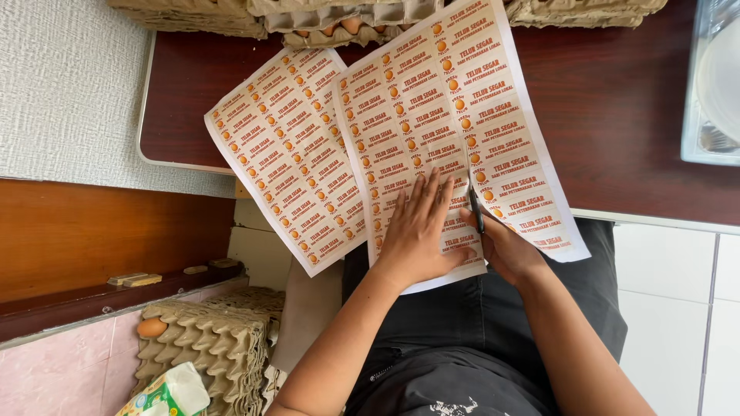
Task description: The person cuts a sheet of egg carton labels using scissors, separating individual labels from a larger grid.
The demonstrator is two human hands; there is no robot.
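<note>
Two white label sheets lie side by side on the dark brown table, their near ends hanging over its near edge above the person's lap. The left label sheet is tilted, printed with rows of small rectangular stickers, each with orange lettering and an orange egg mark. The right label sheet is larger in view and carries the same pattern in neat columns. Far edge of the table: grey cardboard egg trays, a few brown eggs showing in the cups. Near left, on the floor: a stack of egg trays with one brown egg at its left edge, and a green-and-white packet in front. Far right: a clear plastic container. Left hand is spread flat, fingers fanned, pressing the near part of the right sheet. Right hand is closed around dark scissors whose blades lie along a column line of that sheet, just right of the left hand's fingertips.
</note>
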